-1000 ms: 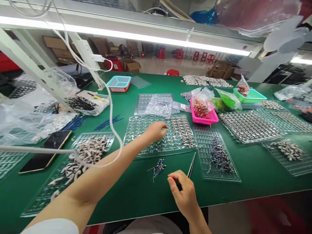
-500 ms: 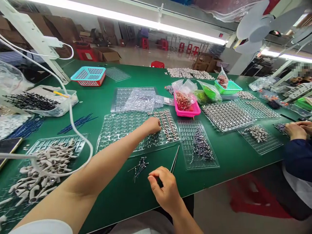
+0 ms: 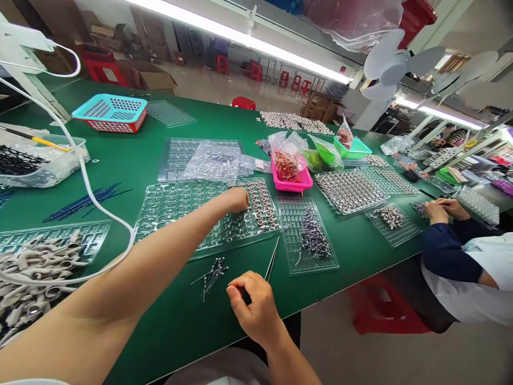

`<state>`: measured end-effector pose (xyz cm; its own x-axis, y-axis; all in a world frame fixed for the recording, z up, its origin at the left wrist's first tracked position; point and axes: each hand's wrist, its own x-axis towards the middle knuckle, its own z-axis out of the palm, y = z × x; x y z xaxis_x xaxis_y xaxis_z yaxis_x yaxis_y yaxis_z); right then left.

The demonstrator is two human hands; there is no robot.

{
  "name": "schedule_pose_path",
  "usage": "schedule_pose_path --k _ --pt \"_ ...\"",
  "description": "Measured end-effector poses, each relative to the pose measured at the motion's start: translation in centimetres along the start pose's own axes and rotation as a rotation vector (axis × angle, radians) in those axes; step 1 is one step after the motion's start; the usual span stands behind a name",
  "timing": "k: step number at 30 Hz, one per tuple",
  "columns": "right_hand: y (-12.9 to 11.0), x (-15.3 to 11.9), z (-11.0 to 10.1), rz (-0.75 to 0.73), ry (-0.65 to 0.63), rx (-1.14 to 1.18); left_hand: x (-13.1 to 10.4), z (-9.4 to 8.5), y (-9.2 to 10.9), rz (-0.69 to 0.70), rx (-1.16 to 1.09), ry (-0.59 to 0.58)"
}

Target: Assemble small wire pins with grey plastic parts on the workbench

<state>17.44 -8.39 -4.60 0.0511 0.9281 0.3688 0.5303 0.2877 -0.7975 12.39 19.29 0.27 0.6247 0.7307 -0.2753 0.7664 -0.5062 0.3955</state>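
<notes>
My left hand [image 3: 239, 200] reaches over a clear blister tray [image 3: 180, 211], its fingers curled down and mostly hidden behind the wrist; what they pinch cannot be made out. Small beige-and-metal curved pieces [image 3: 264, 206] fill the tray's right-hand columns. Near the table's front edge my right hand [image 3: 254, 305] is curled, thumb and index making a loop. Metal tweezers [image 3: 273, 258] stick out beyond its knuckles, points facing away, their lower end hidden by the hand. Left of that hand lies a small pile of thin metal pins with round heads [image 3: 214, 274].
A clear tray [image 3: 289, 256] of similar pins [image 3: 315, 235] lies to the right. Behind stand a pink basket [image 3: 294, 184] and a blue-and-red basket [image 3: 120, 125]. Beige curved pieces [image 3: 44, 264] and a white cable [image 3: 90, 195] are at left. A co-worker's hands [image 3: 443, 210] work at right.
The view has turned to the right, so the table's contents sit further left and more of the co-worker shows. Both my hands keep nearly the same places over the table.
</notes>
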Motion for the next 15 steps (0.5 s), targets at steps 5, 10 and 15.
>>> schedule_pose_path --k 5,10,15 --pt "-0.1 -0.1 -0.1 -0.013 -0.017 0.017 -0.1 -0.4 -0.1 -0.031 0.006 -0.122" --pt "0.3 -0.3 0.0 -0.039 -0.011 0.006 -0.5 -0.7 -0.4 -0.007 -0.051 -0.116" --pt "1.0 -0.2 0.2 -0.118 0.005 -0.007 -1.3 -1.3 -0.4 -0.026 -0.203 -0.030"
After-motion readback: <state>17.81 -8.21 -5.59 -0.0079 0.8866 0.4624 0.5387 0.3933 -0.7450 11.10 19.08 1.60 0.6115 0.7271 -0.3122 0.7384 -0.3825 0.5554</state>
